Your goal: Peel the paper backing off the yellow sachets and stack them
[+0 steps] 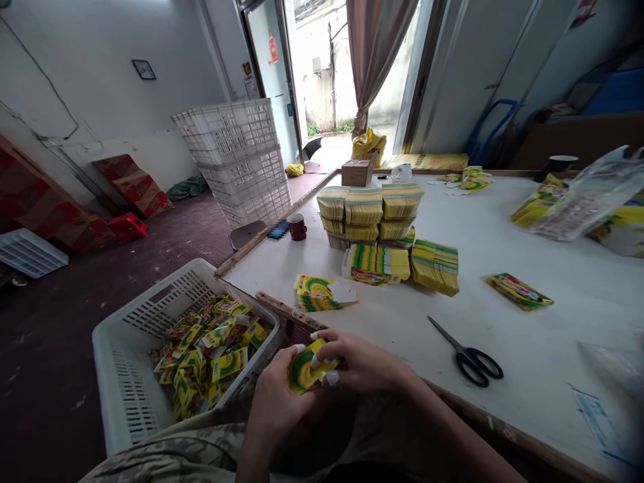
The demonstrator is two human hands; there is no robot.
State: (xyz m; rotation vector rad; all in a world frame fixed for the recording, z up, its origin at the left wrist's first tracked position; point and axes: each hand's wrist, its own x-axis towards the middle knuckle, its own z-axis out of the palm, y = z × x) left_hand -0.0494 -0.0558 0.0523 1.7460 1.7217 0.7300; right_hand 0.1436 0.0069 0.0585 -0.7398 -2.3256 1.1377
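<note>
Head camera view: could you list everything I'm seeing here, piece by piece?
held packet: one, yellow and green, between both hands
crate: one, white, on the left beside the table
loose packets: many, yellow and green, inside the crate
packet stacks: several, yellow and green, mid-table
small pile: one, yellow and green, near table edge
scissors: one pair, black, on the table, right of the hands
mug: one, dark red, table's left edge
table: one, white, before the person
stacked crates: several, white, by the door
left hand: gripping the packet
right hand: fingers on the packet
</note>
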